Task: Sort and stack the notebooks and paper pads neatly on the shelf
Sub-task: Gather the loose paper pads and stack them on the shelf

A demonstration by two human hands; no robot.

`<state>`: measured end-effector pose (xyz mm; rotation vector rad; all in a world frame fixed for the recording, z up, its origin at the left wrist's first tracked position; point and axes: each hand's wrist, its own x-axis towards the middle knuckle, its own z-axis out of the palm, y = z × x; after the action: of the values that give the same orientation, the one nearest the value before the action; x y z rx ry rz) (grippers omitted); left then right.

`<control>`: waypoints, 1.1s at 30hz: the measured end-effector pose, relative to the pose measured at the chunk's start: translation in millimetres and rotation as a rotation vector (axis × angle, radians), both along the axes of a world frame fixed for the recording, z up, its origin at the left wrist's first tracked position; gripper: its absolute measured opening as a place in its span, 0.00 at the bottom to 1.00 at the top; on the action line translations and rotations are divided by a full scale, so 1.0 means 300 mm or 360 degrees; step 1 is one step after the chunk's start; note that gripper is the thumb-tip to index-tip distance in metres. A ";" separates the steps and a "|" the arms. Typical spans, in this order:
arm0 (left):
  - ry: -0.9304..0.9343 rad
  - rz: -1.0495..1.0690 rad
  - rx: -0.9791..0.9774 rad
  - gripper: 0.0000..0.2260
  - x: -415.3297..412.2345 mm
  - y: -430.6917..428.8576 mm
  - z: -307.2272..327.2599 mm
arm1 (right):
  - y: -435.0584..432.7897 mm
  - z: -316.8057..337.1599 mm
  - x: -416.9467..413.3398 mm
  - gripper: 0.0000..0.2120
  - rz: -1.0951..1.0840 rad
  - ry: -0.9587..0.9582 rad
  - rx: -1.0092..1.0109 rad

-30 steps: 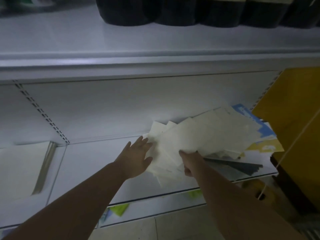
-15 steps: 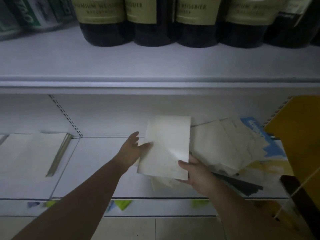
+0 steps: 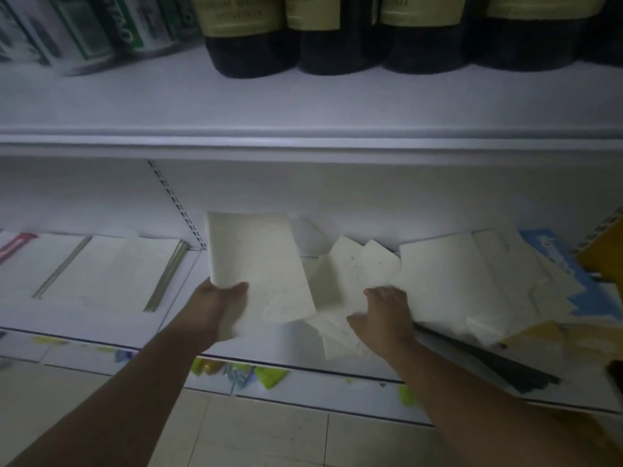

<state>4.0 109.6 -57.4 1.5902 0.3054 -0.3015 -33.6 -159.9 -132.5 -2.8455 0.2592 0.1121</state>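
Left grip: the left hand (image 3: 219, 301) is closed on the near left corner of a pale pad (image 3: 259, 267), thumb on top, fingers curled beneath.
Held pad: it is lifted clear of the shelf (image 3: 279, 342). Its long axis runs up and away from the grip and leans slightly left at the top.
Right hand: the right hand (image 3: 384, 315) is laid palm down on the loose pile (image 3: 448, 281), fingers spread and slack. Nothing is seen to be pinched, though the hand is blurred.
Pile: pale pads are fanned at all angles, with a blue-covered notebook (image 3: 556, 264) at the far right edge.
Key relation: the neat stacks (image 3: 101, 274) lie left of the held pad, on the left hand's side. The mess lies right of it, under the right hand.
Judged next move: the pad would likely be carried left and squared onto a stack. Its long axis already runs roughly the way theirs do, so little turning should be called for.
Above: dark bottles (image 3: 337, 45) are lined up on the upper shelf.
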 end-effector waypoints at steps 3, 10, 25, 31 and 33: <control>0.0005 -0.0078 0.0066 0.13 -0.008 0.029 -0.041 | 0.053 0.004 0.017 0.37 0.0112 0.0265 -0.0353; 0.0037 -0.0170 0.0019 0.17 -0.013 0.067 -0.113 | 0.070 0.017 0.029 0.26 0.0318 0.0435 -0.0514; 0.0155 -0.0337 -0.0290 0.14 -0.024 -0.139 -0.031 | 0.280 0.094 -0.093 0.36 0.0865 -0.0246 0.0132; 0.0105 -0.0061 -0.0172 0.22 -0.035 -0.004 -0.053 | 0.159 0.041 -0.038 0.23 0.0432 -0.0008 0.0743; 0.0079 0.0066 -0.0199 0.20 -0.024 0.038 -0.052 | 0.129 0.003 -0.011 0.27 0.0245 0.0223 0.0381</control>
<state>-3.1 121.1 -73.0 1.4533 0.3509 -0.3222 -36.9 -121.2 -131.5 -2.6186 0.0497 0.3508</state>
